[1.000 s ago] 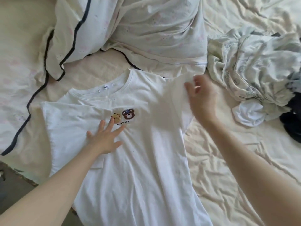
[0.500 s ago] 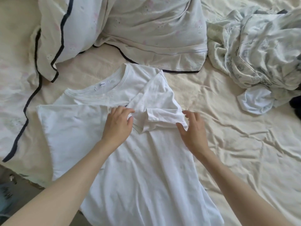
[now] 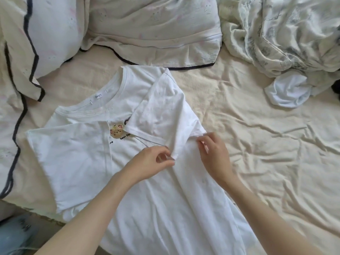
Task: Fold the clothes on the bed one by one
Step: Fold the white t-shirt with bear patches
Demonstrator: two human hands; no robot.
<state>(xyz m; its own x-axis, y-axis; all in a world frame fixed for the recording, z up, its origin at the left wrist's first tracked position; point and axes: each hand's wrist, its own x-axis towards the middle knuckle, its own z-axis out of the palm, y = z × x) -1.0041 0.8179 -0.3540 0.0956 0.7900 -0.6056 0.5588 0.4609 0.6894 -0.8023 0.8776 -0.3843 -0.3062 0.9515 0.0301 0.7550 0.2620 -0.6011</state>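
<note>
Sleeve [image 3: 161, 115] now lies folded over the shirt [image 3: 165, 208]; we pinch its cuff with left hand [image 3: 152, 162] and right hand [image 3: 214, 153], side folds nearly done.

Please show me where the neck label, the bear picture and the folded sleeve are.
neck label [image 3: 98, 96], head view, its printed middle.
bear picture [image 3: 116, 132], head view, the tan face.
folded sleeve [image 3: 161, 115], head view, its upper cloth.

A wrinkled cream sheet [image 3: 257, 144] covers the bed under soft, even light — dark-piped pillows [image 3: 55, 34] across the upper left, bare floor [image 3: 11, 208] at lower left.
</note>
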